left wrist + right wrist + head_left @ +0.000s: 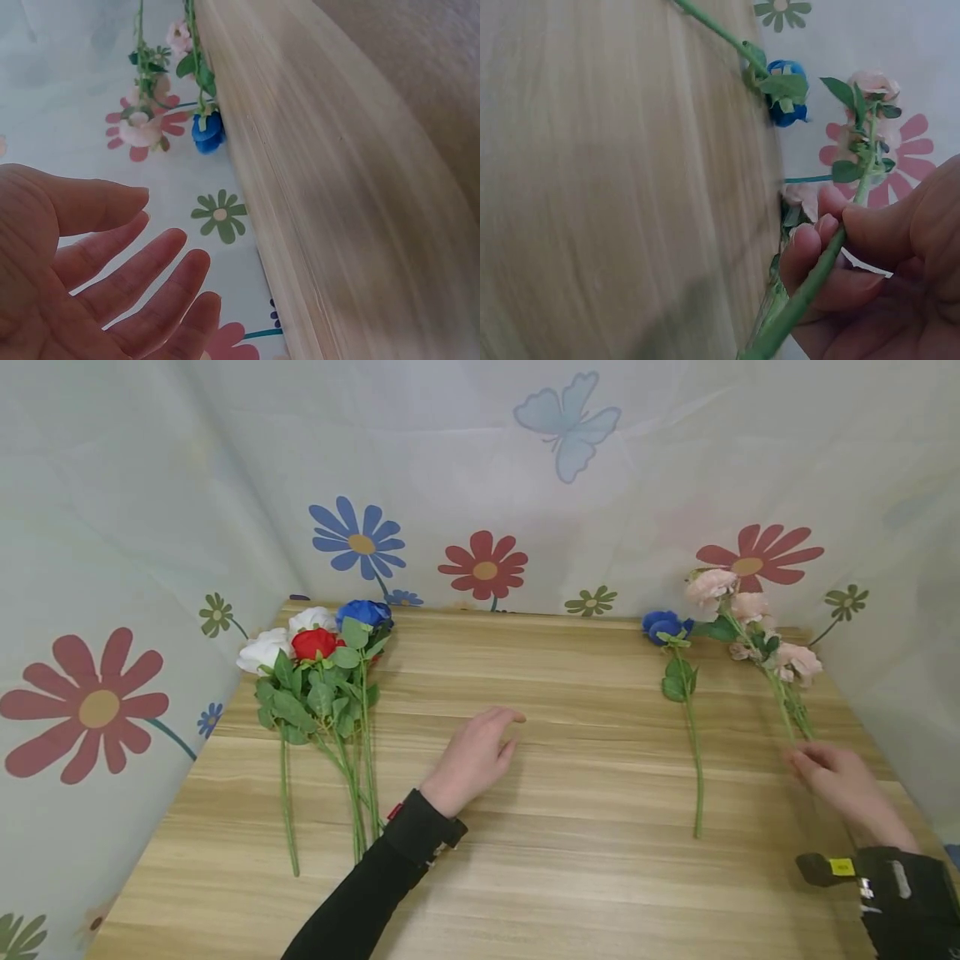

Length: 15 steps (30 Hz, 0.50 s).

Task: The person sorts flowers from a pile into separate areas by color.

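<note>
My right hand [847,789] pinches the green stem of a pink flower [712,587] at the right of the table. In the right wrist view thumb and fingertips close round that stem [817,274], and its pale pink blooms [874,86] point away from the hand. Another pink flower [798,662] lies just beside it on the wood. A single blue rose [666,627] lies to the left of the pink ones. Over the middle of the table hovers my left hand [472,760], fingers loosely bent and holding nothing; the left wrist view shows its palm and spread fingers [161,289].
At the left of the table [540,877] lies a bunch of roses: white ones [264,652], a red one [315,644] and a blue one [365,613], their stems toward me. A flower-printed cloth [450,460] hangs behind and along both sides.
</note>
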Each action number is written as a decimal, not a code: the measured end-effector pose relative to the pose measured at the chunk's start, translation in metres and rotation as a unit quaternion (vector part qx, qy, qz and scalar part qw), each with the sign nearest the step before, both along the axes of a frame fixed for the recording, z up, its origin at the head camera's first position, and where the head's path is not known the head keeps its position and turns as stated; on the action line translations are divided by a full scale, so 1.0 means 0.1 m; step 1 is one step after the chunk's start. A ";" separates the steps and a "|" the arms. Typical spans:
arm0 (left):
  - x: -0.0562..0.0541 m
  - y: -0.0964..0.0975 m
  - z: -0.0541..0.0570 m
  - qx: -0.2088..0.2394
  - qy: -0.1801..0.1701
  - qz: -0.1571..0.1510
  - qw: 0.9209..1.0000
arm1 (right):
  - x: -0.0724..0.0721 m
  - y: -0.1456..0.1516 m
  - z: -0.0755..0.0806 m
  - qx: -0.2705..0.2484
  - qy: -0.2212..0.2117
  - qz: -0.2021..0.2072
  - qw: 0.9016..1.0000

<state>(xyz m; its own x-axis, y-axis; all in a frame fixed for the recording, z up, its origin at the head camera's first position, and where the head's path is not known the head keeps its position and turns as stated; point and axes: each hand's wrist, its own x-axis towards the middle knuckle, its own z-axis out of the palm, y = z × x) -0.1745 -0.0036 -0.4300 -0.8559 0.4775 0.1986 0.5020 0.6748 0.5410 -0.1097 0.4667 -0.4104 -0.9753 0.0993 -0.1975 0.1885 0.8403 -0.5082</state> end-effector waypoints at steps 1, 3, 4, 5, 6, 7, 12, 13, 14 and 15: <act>0.00 0.00 -0.01 -0.001 0.000 0.000 1.000 | 0.00 0.02 0.00 0.014 -0.005 0.003 1.000; 0.00 0.00 -0.02 0.000 0.000 -0.001 1.000 | 0.00 0.05 0.00 0.036 -0.010 0.004 0.999; 0.00 0.00 -0.02 -0.001 0.000 -0.002 1.000 | 0.01 0.07 -0.01 0.043 -0.010 0.002 0.999; 0.00 0.01 -0.03 0.000 0.000 -0.002 1.000 | 0.01 0.08 -0.03 0.046 -0.012 -0.002 0.999; 0.00 0.01 -0.03 0.000 -0.001 -0.002 1.000 | 0.01 0.10 -0.04 0.045 -0.014 -0.006 0.999; 0.00 0.01 -0.03 0.001 -0.002 -0.002 1.000 | 0.02 0.11 -0.05 0.046 -0.012 -0.012 0.999; 0.00 0.01 -0.04 0.001 -0.002 -0.003 1.000 | 0.05 0.15 -0.09 0.059 -0.002 -0.027 0.998; 0.00 0.01 -0.04 0.001 -0.002 -0.003 1.000 | 0.06 0.15 -0.09 0.065 -0.006 -0.029 0.997; 0.00 0.01 -0.04 0.000 -0.002 -0.002 1.000 | 0.06 0.16 -0.09 0.073 -0.013 -0.029 0.997; 0.00 0.01 -0.04 0.000 -0.002 -0.002 1.000 | 0.05 0.17 -0.08 0.082 -0.023 -0.027 0.996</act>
